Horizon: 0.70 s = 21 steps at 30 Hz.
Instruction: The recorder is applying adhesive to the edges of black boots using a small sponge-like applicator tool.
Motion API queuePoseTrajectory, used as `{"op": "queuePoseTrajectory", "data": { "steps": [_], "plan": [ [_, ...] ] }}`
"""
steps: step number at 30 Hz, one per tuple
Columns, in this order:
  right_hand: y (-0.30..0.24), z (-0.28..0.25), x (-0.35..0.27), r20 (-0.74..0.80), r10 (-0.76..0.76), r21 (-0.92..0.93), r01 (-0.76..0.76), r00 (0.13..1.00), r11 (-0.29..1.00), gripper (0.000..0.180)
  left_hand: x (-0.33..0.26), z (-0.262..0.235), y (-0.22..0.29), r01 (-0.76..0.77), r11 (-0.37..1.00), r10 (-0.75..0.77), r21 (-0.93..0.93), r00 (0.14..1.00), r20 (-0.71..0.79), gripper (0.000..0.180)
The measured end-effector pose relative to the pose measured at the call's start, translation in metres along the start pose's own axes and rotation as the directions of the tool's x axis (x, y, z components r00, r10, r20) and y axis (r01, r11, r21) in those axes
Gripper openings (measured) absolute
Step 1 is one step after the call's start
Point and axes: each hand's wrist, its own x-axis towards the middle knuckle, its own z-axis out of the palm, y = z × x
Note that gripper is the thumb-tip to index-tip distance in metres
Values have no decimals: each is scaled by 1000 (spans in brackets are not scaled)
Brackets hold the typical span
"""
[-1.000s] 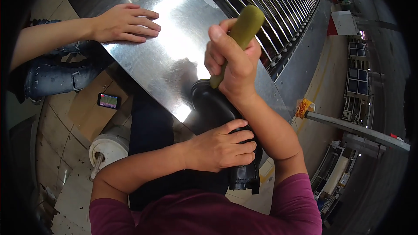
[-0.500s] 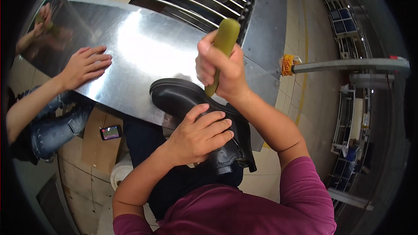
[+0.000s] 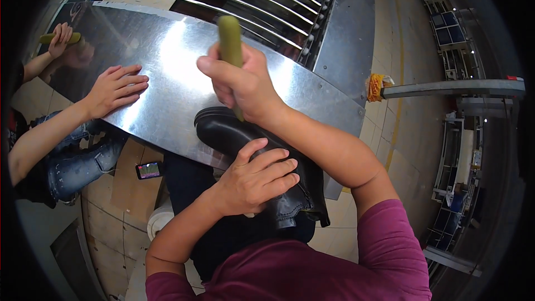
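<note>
Black boot [image 3: 245, 134] — a glossy leather ankle boot lying across your lap, its rounded toe resting on the near edge of the shiny metal table [image 3: 167, 61] and its open shaft pointing back toward your body. Your left hand [image 3: 253, 181] lies flat over the middle of the boot, fingers spread and curled down onto the leather, pressing it in place rather than closing round it. Your right hand [image 3: 242, 86] is clenched in a fist around the olive-green handle of a tool [image 3: 229, 36]; the handle stands nearly upright above the fist, and its lower end comes down onto the boot near the toe — the working tip is hidden by the hand, so you cannot tell its shape. Both of your forearms enter from the lower edge, above a maroon sleeve [image 3: 390, 245]. Beyond the table runs a roller conveyor [image 3: 267, 0] of parallel metal bars. To your left sits a second person in blue jeans: one of their hands [image 3: 114, 89] rests palm-down on the metal sheet, well apart from the boot, while their other hand [image 3: 60, 36] holds a similar green-handled tool [image 3: 53, 38] at the far left corner. A small phone [image 3: 148, 170] with a lit screen lies on a cardboard sheet [image 3: 128, 184] on the tiled floor beneath the table's edge.
</note>
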Motion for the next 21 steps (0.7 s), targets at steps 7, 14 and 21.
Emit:
{"op": "queuePoseTrajectory", "data": {
  "steps": [7,14,21],
  "plan": [
    [8,5,43,20,-327,-337,314,945,887,29,23,-10,-23,-71,996,76,-51,991,109,63],
    [-141,-109,-52,-368,-513,-346,398,775,849,22,33,-31,-62,211,970,-221,123,973,71,71],
    [-86,-192,-216,-651,-390,-270,282,651,921,19,0,-9,-15,559,766,-457,317,820,-344,72]
  ]
}}
